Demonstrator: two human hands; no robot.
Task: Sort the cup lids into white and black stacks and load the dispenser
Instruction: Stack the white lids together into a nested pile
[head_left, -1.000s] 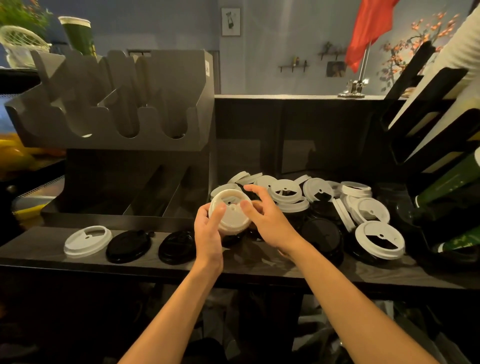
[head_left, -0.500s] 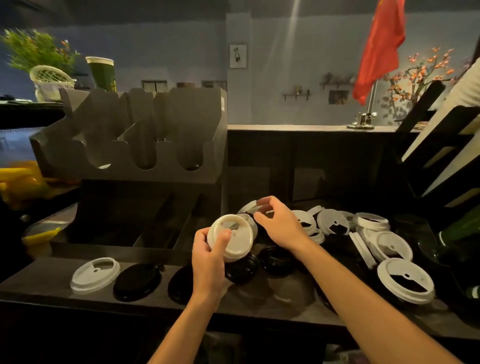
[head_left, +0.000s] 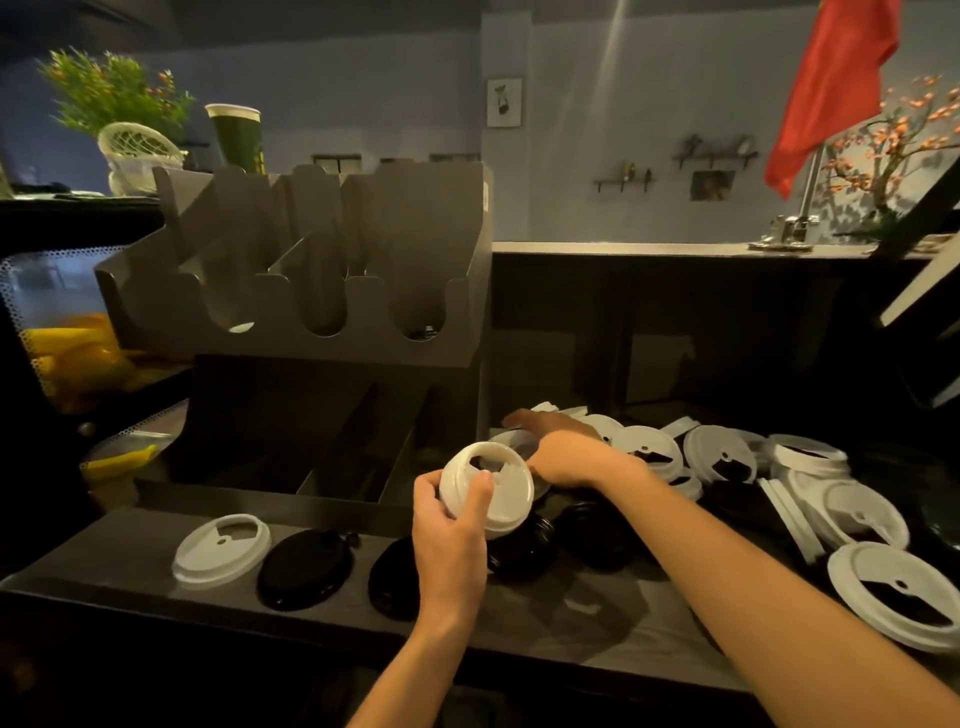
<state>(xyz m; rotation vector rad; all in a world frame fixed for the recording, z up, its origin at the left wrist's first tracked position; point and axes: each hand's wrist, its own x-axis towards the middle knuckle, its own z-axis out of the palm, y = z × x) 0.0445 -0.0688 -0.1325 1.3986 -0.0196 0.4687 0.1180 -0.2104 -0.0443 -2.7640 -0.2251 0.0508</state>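
Where the bench (head_left: 597, 631) runs out toward my nine o'clock, a lone white lid (head_left: 222, 550) lies flat with its top up. Touching or just beside it, at its three o'clock, sit two black lids (head_left: 305, 569) in a row. At their twelve o'clock stands the dispenser (head_left: 322, 270), with three scooped slots across its upper front and slanted open channels below. A sliver of white shows at the foot of the leftmost slot.

Next comes my left grip (head_left: 449, 535), lifted above the bench edge. Its fingers are curled round a small stack of white lids (head_left: 488, 488), the thumb lies across the top one, and the stack is tilted toward me.

At its one o'clock, my right grip (head_left: 561, 452) lies palm down on the near end of the pile of mixed lids (head_left: 727, 462). The fingers reach toward eleven o'clock and are blurred, so I cannot tell whether they hold anything.

The pile spreads on toward three o'clock, white lids over black ones. A large white lid (head_left: 898, 595) lies nearest me at the far right.
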